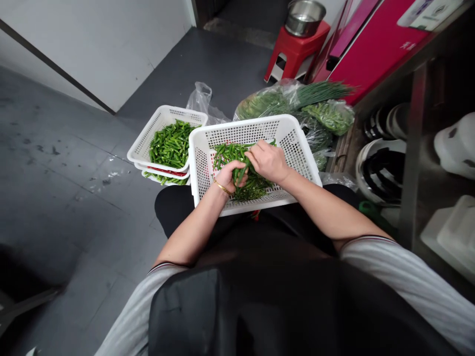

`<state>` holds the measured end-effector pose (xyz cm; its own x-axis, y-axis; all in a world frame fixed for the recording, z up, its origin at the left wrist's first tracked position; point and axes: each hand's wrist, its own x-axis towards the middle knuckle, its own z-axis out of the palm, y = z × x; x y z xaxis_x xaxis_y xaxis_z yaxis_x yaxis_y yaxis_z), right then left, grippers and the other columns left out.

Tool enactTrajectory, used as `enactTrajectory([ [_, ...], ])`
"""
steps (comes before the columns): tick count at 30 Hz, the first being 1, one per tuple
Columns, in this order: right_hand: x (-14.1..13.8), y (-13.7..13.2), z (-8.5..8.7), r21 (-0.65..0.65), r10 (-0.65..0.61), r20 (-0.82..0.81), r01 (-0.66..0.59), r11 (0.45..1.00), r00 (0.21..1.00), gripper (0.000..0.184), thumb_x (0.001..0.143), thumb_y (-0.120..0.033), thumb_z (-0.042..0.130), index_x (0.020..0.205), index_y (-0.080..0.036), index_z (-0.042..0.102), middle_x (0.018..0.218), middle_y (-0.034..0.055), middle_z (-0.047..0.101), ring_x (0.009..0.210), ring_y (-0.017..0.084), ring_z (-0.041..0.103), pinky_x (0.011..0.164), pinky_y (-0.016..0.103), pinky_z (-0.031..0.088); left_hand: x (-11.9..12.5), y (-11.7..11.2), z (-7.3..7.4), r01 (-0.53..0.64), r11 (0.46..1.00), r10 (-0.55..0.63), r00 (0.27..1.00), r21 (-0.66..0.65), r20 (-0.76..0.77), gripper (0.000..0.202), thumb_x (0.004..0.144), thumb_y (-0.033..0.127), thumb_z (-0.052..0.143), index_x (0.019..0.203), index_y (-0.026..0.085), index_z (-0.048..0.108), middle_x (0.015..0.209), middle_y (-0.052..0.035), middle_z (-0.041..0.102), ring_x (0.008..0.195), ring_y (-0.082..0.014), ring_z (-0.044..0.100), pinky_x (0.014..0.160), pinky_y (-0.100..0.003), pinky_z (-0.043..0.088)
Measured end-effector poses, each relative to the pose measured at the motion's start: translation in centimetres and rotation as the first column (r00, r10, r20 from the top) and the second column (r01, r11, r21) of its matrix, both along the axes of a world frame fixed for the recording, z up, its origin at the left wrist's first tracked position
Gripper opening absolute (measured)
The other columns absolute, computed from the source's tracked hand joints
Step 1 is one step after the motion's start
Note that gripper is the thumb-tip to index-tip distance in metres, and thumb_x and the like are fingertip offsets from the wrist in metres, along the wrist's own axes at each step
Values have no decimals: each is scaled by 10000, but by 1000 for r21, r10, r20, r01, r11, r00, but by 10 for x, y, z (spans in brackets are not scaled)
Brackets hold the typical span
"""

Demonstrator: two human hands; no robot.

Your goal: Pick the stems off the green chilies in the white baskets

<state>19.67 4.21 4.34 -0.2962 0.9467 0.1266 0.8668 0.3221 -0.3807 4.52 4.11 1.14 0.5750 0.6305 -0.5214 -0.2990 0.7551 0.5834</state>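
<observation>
A large white perforated basket (pixel 245 126) rests across my lap, with loose green chili peppers (pixel 225 152) inside. My left hand (pixel 227 178), with a gold bracelet at the wrist, is closed around a small bunch of green chilies (pixel 239 174) over the basket. My right hand (pixel 270 162) meets it from the right, its thumb and fingers pinched at the end of a chili in that bunch. Below both hands lies a heap of thin green stems and chilies (pixel 253 191). The exact contact of the right fingertips is partly hidden.
At the left, a smaller white basket (pixel 139 143) full of trimmed green chilies (pixel 170 143) is stacked on others, red chilies showing between. Bagged greens (pixel 270 101) lie beyond. A red stool (pixel 297 49) bears a metal pot (pixel 305 19). Shelves with dishes (pixel 382 168) stand at right.
</observation>
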Motion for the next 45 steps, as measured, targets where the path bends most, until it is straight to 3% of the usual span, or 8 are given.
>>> enactTrajectory([
  [4,-8,15,4,-39,-2,259,13,999,966,407,988,-349,297,1087,-102,604,1061,184,592,940,271,593,756,339,436,-11,0,10,-170,978,163,985,121,60,276,681,359,586,552,172,429,447,43,331,349,-47,286,328,-192,185],
  [10,7,18,-62,-433,272,426,-69,899,863,402,884,-398,545,1226,-192,584,1181,170,600,964,287,638,766,361,483,-54,-4,-4,-246,916,250,968,318,29,306,640,447,638,727,162,567,546,-10,520,429,-111,478,350,-218,249],
  [15,-10,23,-98,-461,172,295,-18,887,940,268,867,-367,566,969,-144,677,1069,154,683,993,258,647,788,314,493,-57,-1,-12,-243,907,267,963,343,-24,354,574,403,775,683,161,541,490,40,469,391,-70,432,376,-208,279],
  [20,-3,42,-78,-590,-56,-240,-100,801,969,176,833,-322,612,769,-158,607,655,44,668,620,148,636,606,241,484,-33,8,-28,-116,925,259,890,362,-376,361,495,258,852,740,125,621,527,25,566,420,-66,464,351,-192,251],
  [23,4,43,-52,-455,-72,-497,-189,870,865,227,864,-374,556,779,-166,579,637,31,638,576,137,592,584,246,463,-15,13,-32,-89,919,230,912,383,-341,379,488,246,853,780,120,648,583,16,617,432,-56,464,357,-188,267],
  [28,10,42,-40,-48,26,-33,-27,998,999,303,935,-361,415,984,-167,644,1062,126,640,874,224,598,736,312,435,-8,17,-25,-139,944,226,933,298,-280,286,523,277,811,661,113,623,543,-16,623,384,-62,437,337,-207,225],
  [37,24,62,-92,-410,299,409,-120,904,862,309,937,-299,455,1041,-133,694,1086,166,647,945,235,625,780,304,443,-42,17,-29,-230,942,301,901,245,-313,344,473,236,828,740,121,645,612,1,620,516,-104,531,476,-235,395],
  [45,33,38,-29,-386,43,-464,-246,889,885,252,814,-394,627,722,-160,634,655,35,643,606,142,592,611,273,468,-9,22,-21,244,694,293,764,677,-576,247,520,241,813,655,135,635,584,45,527,620,-110,492,649,-255,415],
])
